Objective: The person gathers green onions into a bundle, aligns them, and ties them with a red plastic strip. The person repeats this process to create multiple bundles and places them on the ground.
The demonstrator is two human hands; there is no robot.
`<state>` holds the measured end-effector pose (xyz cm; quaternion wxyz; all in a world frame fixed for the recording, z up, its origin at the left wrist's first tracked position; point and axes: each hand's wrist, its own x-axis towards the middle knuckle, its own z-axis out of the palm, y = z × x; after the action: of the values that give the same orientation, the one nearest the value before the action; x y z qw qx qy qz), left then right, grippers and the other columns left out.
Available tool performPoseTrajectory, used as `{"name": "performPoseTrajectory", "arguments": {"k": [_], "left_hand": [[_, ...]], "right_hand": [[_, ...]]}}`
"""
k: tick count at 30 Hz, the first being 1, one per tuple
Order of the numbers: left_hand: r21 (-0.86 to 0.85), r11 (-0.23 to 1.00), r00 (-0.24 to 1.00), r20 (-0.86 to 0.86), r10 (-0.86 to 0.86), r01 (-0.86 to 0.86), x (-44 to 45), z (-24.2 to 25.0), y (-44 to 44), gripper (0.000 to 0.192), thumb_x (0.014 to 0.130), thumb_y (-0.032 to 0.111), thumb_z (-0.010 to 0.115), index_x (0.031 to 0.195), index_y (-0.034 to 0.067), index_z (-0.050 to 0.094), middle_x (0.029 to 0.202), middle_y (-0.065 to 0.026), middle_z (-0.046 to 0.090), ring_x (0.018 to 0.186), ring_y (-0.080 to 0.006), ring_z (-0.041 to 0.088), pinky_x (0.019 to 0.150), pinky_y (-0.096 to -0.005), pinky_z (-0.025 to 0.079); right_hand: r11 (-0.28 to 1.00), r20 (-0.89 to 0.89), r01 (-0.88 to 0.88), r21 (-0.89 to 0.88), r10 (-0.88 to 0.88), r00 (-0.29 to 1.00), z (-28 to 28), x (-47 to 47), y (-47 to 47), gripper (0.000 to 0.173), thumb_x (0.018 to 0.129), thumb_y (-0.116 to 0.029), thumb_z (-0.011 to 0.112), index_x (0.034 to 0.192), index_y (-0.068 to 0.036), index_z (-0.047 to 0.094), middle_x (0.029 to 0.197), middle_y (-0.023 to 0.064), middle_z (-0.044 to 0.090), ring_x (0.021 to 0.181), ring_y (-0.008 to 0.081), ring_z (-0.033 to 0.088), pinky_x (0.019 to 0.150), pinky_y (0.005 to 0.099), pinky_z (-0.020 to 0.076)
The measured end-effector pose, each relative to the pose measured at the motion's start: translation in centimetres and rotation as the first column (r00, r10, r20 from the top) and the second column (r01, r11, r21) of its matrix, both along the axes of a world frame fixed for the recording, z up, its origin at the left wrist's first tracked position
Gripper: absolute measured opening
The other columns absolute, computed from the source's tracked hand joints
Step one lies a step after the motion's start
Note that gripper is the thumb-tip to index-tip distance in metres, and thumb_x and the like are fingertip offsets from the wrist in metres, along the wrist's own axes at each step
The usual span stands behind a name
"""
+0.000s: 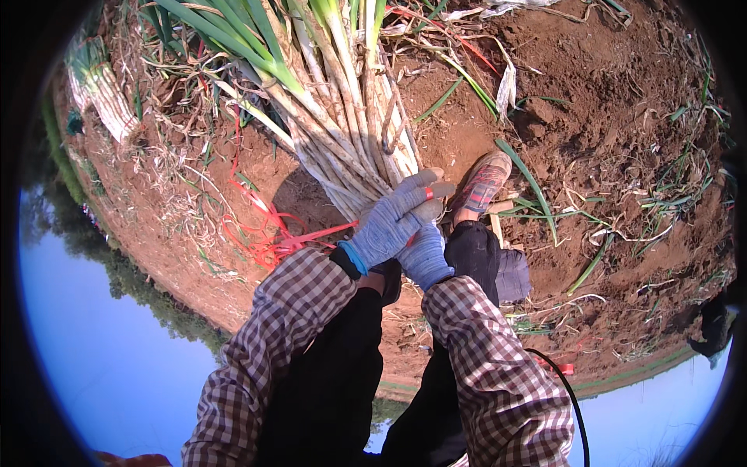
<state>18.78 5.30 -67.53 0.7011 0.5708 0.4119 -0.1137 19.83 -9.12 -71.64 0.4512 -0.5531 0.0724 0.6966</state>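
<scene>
A large bundle of long green onions (350,128) lies before me, with pale, soil-streaked stalks towards me and green leaves away. Both my hands wear blue-grey knit gloves with tan fingertips and meet at the near end of the stalks. My left hand (388,219) lies over my right hand (425,254), its fingers bent together. A red plastic strip (321,232) runs from a loose tangle into my left hand, and bits of red show at its fingers and between the hands. The fingers of my right hand are mostly hidden under the left.
A tied bundle of green onions (105,93) rests at the far left. The red strip tangle (262,227) lies on brown soil left of my hands. My shoe (485,181) is just right of the stalks. Loose leaves (531,184) and dry husks are scattered about. A black cable (569,388) hangs beside my right sleeve.
</scene>
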Motion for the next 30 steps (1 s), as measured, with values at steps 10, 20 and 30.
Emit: {"name": "performPoseTrajectory", "arguments": {"k": [10, 20, 30], "left_hand": [[-0.358, 0.620, 0.700, -0.522, 0.487, -0.698, -1.6, 3.8, -2.0, 0.024, 0.091, 0.025, 0.053, 0.078, 0.005, 0.057, 0.047, 0.0050, 0.033, 0.036, -0.0081, 0.032, 0.040, -0.0283, 0.043], [-0.326, 0.577, 0.627, -0.633, 0.455, -0.749, 1.9, 5.5, -0.8, 0.033, 0.091, 0.029, 0.055, 0.065, 0.010, 0.049, 0.046, 0.0044, 0.033, 0.036, -0.0088, 0.032, 0.040, -0.0293, 0.040], [-0.301, 0.335, 0.444, -0.464, 0.767, -0.893, -6.2, 6.5, 1.0, 0.032, 0.094, 0.034, 0.048, 0.076, 0.008, 0.051, 0.063, 0.0011, 0.042, 0.058, -0.0117, 0.042, 0.069, -0.0347, 0.049]], "right_hand": [[0.985, -0.338, 0.175, 0.016, -0.159, 0.928, 2.0, -1.4, -0.7, 0.023, 0.093, -0.015, 0.031, 0.098, -0.008, 0.052, 0.086, 0.0052, 0.057, 0.078, 0.0157, 0.054, 0.073, 0.0272, 0.0454], [0.818, -0.450, 0.488, -0.305, -0.575, 0.683, 4.3, -1.3, -0.4, 0.024, 0.094, -0.020, 0.031, 0.095, -0.008, 0.052, 0.085, 0.0036, 0.056, 0.075, 0.0134, 0.054, 0.069, 0.0254, 0.0470], [0.713, 0.518, -0.595, 0.371, 0.373, 0.770, 3.7, 1.9, 0.9, 0.024, 0.081, -0.022, 0.058, 0.095, -0.003, 0.057, 0.092, 0.0166, 0.056, 0.090, 0.0357, 0.051, 0.083, 0.0436, 0.0413]]}}
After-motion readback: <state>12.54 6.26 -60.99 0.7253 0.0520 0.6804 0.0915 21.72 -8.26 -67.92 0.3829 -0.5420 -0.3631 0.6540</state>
